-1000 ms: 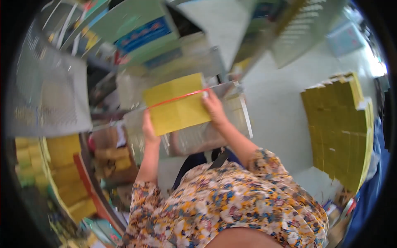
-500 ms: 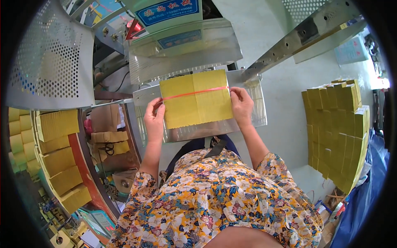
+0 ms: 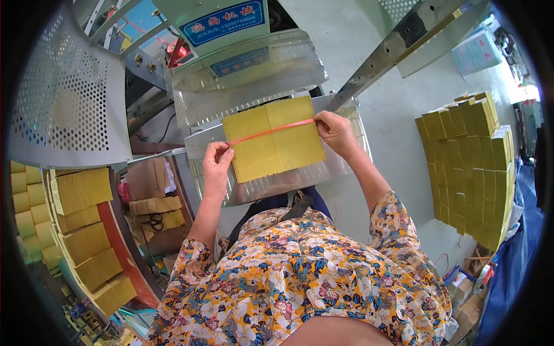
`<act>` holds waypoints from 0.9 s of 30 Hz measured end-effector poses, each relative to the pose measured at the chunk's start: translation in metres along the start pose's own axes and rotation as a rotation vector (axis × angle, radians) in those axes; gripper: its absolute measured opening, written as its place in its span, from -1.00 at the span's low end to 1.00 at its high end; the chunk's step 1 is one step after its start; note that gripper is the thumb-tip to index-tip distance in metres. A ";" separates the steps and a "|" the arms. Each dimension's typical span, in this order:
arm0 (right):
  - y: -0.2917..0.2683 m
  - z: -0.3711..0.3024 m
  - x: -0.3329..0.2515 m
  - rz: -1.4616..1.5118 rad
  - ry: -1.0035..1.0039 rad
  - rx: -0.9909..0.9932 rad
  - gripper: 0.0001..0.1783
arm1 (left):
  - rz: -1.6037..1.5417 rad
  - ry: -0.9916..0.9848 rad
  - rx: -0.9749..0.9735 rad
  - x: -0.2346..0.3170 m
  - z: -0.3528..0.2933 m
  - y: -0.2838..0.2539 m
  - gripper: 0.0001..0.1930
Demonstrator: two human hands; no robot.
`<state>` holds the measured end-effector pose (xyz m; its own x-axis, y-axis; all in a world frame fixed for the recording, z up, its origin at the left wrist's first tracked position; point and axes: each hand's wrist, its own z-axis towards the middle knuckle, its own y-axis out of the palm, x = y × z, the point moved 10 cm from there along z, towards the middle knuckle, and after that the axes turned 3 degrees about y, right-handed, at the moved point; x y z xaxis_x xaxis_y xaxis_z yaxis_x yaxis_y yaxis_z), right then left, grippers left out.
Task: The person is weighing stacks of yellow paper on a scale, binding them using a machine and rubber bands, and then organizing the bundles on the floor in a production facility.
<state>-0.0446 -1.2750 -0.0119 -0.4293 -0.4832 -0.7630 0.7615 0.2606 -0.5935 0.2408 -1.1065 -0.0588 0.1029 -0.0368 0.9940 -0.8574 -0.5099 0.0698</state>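
A bundle of yellow paper [image 3: 283,155] lies on a shiny metal table [image 3: 205,164] before me, with a thin red-pink strap [image 3: 271,132] running across it, slightly slanted. At the bundle's left edge my left hand [image 3: 216,167] is closed, thumb and fingers pinched at the strap's end. My right hand [image 3: 337,134] pinches the strap at the right edge, its fingers bent over the upper right side. The bundle's underside is hidden.
Beyond the table stands a machine with a blue sign [image 3: 222,23]. A perforated metal panel [image 3: 63,104] is at left, above shelves of yellow paper stacks [image 3: 86,230]. A slanted metal bar [image 3: 381,60] rises at right, near a large stack of yellow bundles [image 3: 467,167].
My right hand has moved up and inward from the bundle's side onto the strap end. My left fingers have pinched closer at the left edge. The view has shifted slightly.
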 end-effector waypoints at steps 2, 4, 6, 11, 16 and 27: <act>0.001 -0.003 -0.005 -0.015 0.022 0.019 -0.94 | 0.120 0.016 -0.074 0.003 0.003 -0.003 -0.89; -0.005 -0.008 -0.011 -0.008 0.021 0.067 -0.95 | 0.093 -0.015 -0.113 0.002 0.007 -0.005 -0.92; -0.018 -0.021 -0.006 0.066 0.074 0.121 -0.94 | 0.017 -0.128 -0.094 0.002 0.011 -0.002 -0.86; 0.042 -0.041 0.058 0.415 0.416 0.178 -0.74 | -0.234 -0.444 -0.105 -0.051 0.022 -0.031 -0.48; 0.100 -0.071 -0.001 0.371 0.681 0.188 -0.61 | -0.160 -0.177 -0.055 -0.065 -0.003 -0.082 -0.62; -0.026 -0.255 0.033 0.652 0.837 0.382 -0.64 | 0.101 -0.078 -0.339 0.027 -0.145 0.170 -0.64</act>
<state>-0.2024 -1.0840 -0.0870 0.0231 0.4018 -0.9154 0.9964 -0.0839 -0.0117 0.0250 -1.0696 -0.0076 0.0364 -0.1444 0.9889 -0.9824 -0.1867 0.0089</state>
